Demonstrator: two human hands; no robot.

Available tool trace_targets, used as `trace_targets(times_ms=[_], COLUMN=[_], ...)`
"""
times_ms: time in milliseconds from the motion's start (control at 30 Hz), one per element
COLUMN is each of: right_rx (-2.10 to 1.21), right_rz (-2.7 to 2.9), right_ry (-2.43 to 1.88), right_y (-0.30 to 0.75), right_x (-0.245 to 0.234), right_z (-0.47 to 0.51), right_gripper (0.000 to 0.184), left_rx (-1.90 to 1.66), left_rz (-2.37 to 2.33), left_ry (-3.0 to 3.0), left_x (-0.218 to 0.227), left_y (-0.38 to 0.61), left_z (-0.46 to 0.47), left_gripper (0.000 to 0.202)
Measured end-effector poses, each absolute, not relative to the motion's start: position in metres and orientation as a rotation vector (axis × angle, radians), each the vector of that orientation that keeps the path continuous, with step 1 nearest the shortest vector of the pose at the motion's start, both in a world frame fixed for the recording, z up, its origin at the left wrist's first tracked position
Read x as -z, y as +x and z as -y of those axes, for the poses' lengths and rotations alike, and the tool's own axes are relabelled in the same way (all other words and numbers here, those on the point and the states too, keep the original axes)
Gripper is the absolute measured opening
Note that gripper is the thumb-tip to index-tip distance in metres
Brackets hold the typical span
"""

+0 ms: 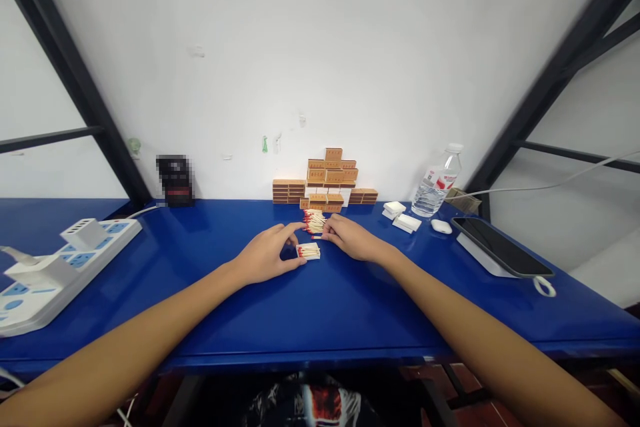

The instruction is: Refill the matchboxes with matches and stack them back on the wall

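A small white matchbox tray point(313, 255) with red-tipped matches lying in it sits on the blue table. Behind it is a loose pile of matches point(315, 221), heads to the left. My left hand point(267, 252) rests left of the tray, thumb at its near left corner. Its index finger reaches out to the pile's left side, and the fingers are apart. Just right of the pile, my right hand point(350, 237) is closed in a pinch on a single match point(317, 237), whose red head points left above the tray.
Stacked matchboxes point(333, 175) stand against the wall. To the right are white trays point(407, 222), a water bottle point(437, 183), a white earbud case point(441, 227) and a phone point(503, 247). A power strip point(107, 247) lies left; a black box point(176, 181) stands behind.
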State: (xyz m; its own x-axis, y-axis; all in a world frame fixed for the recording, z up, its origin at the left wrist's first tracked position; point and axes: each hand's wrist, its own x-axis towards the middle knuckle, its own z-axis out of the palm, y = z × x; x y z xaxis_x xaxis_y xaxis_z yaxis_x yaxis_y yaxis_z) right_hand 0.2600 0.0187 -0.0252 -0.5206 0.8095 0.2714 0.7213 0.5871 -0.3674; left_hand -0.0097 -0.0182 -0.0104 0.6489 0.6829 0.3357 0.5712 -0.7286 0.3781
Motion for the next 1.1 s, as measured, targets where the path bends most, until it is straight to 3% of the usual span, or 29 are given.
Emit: trace_targets(times_ms=[333, 567, 933, 1100], right_rx=[-0.446, -0.155, -0.290, -0.322], right_rz=[2.407, 2.300, 2.437, 2.367], right_ry=[-0.997, -1.215, -1.363, -1.231], right_y=[0.240, 0.254, 0.265, 0.271], right_x=[0.010, 0.019, 0.016, 0.006], right_z=[0.010, -0.014, -0.017, -0.010], right_gripper=[0.010, 0.005, 0.011, 0.011], left_rx=[-0.680, -0.682, -0.693, -0.699], left_rz=[-1.018, -1.012, -1.007, -1.017], left_ry=[2.626, 2.625, 2.613, 2.614], left_x=[0.013, 0.012, 0.012, 0.014], left_y=[-0.010, -0.010, -0.010, -0.012], left_z=[0.017, 0.018, 0.018, 0.015], left_gripper=[0.067, 0.067, 0.067, 0.066])
